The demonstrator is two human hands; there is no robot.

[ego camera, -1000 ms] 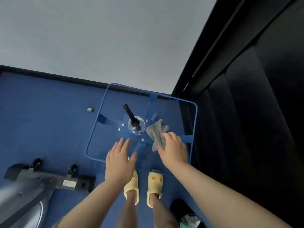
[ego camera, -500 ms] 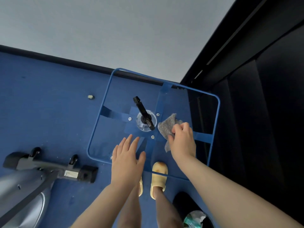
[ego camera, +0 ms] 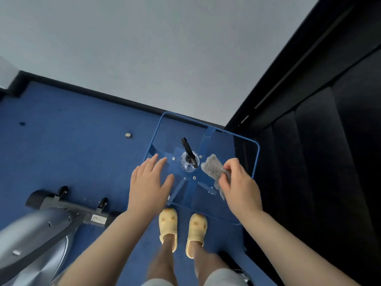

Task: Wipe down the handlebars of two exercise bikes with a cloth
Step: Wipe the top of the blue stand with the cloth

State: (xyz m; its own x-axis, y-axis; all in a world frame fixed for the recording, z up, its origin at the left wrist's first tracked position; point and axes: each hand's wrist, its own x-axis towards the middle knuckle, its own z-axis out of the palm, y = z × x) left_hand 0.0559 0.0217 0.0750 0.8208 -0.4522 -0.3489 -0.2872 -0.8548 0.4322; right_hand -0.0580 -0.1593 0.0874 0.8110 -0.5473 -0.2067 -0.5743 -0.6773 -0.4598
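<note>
A grey cloth (ego camera: 211,167) lies on a small glass-topped table with a blue frame (ego camera: 256,159). My right hand (ego camera: 240,189) pinches the cloth's near edge with fingers closed on it. My left hand (ego camera: 149,184) hovers flat over the table's left side, fingers spread, holding nothing. A clear spray bottle with a black nozzle (ego camera: 188,159) stands at the table's middle, between my hands. Only the grey base and black front stabiliser of one exercise bike (ego camera: 47,223) show at the lower left; no handlebars are in view.
Blue carpet (ego camera: 72,145) covers the floor, with a small round metal fitting (ego camera: 128,135) on it. A pale wall runs along the back and dark panels (ego camera: 319,162) close off the right. My feet in yellow slippers (ego camera: 182,226) stand at the table's near edge.
My right hand has closed on the cloth and bunched it. My left hand has shifted left over the table. The view has swung left, showing more floor.
</note>
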